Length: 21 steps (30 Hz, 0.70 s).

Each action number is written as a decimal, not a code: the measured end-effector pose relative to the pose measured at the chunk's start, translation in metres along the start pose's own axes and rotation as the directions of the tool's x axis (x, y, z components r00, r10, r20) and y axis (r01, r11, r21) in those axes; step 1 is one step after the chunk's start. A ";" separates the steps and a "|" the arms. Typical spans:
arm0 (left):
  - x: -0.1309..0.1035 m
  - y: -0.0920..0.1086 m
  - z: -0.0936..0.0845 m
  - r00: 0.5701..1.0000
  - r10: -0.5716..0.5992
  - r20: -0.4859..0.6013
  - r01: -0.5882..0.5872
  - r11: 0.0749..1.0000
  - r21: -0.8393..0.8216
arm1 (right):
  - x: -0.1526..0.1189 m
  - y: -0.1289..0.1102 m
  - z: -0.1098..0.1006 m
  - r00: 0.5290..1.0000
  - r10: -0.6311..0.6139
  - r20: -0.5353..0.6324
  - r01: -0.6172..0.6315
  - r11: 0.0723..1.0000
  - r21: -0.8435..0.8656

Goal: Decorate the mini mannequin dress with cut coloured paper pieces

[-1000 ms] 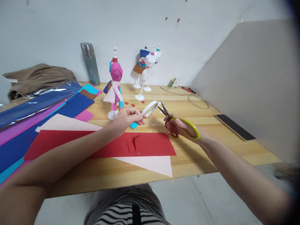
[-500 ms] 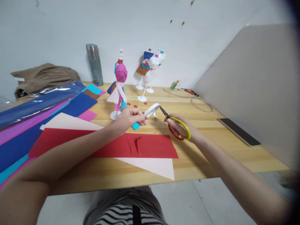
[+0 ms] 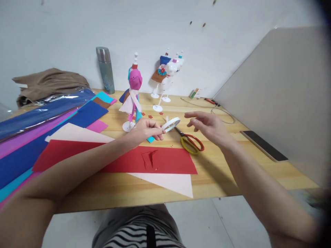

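Observation:
My left hand [image 3: 150, 131] pinches a white tape roll [image 3: 170, 124] at its left edge, above the table. To its right, my right hand [image 3: 205, 125] hangs in the air with its fingers apart, holding nothing. Scissors with red and yellow handles [image 3: 192, 143] lie on the wood below that hand, blades toward the roll. A red sheet [image 3: 170, 160] with a cut in it lies in front of my hands, over a pale pink sheet [image 3: 178, 184]. Just behind my left hand stands a small dress form [image 3: 134, 81] with pink, pale and blue pieces on it.
More dress forms [image 3: 165, 74] stand near the wall. A flask [image 3: 106, 72], brown cloth [image 3: 51, 82] and coloured sheets [image 3: 88, 115] are on the left. On the right are a phone [image 3: 263, 145] and a thin cable [image 3: 223, 120]. Small red flowers [image 3: 150, 117] lie in the middle.
My right hand has let go of the scissors, which now lie on the table, and has lifted with its fingers spread. The tape roll has shifted slightly right and down with my left hand.

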<state>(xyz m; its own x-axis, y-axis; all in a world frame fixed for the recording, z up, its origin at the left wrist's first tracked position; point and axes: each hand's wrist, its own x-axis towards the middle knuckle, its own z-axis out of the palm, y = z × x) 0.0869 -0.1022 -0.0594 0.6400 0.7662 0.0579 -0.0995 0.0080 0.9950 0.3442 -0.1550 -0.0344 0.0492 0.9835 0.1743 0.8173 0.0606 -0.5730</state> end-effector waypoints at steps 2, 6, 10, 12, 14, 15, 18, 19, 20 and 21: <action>0.000 -0.001 -0.001 1.000 -0.005 0.020 0.005 1.000 -0.010 | 0.002 -0.002 -0.001 0.999 -0.006 0.036 0.004 0.997 0.077; 0.001 0.000 -0.001 0.998 -0.046 0.046 0.049 0.997 -0.063 | -0.005 0.014 0.006 0.984 0.096 0.147 -0.076 0.987 -0.139; 0.004 0.001 -0.003 0.996 -0.053 0.070 0.060 0.992 -0.111 | -0.016 0.043 0.022 0.975 0.138 0.176 -0.040 0.883 -0.469; 0.004 0.001 -0.005 0.995 -0.050 0.081 0.060 0.991 -0.119 | -0.019 0.052 0.030 0.976 0.098 0.194 0.012 0.866 -0.500; 0.004 0.001 -0.006 0.995 -0.047 0.089 0.057 0.992 -0.112 | -0.019 0.056 0.033 0.974 0.089 0.208 0.022 0.877 -0.480; 0.004 0.001 -0.006 0.995 -0.047 0.091 0.057 0.992 -0.110 | -0.019 0.057 0.032 0.972 0.104 0.210 0.004 0.890 -0.456; 0.004 0.001 -0.007 0.994 -0.054 0.090 0.064 0.991 -0.115 | -0.023 0.060 0.025 0.957 0.164 0.240 -0.106 0.966 -0.238; 0.004 0.001 -0.007 0.995 -0.056 0.087 0.066 0.990 -0.122 | -0.025 0.061 0.021 0.950 0.168 0.262 -0.142 0.983 -0.115; 0.004 0.001 -0.007 0.995 -0.056 0.084 0.067 0.989 -0.129 | -0.029 0.062 0.017 0.947 0.158 0.279 -0.170 0.985 0.018; 0.005 0.000 -0.007 0.995 -0.055 0.083 0.066 0.989 -0.135 | -0.034 0.063 0.013 0.950 0.141 0.280 -0.188 0.971 0.149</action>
<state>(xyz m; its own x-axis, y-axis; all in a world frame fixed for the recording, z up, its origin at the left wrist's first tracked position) 0.0841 -0.0939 -0.0593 0.7056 0.7085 0.0099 -0.1593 0.1450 0.9765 0.3870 -0.1823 -0.0866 0.0014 0.9902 -0.1397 0.6989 -0.1009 -0.7080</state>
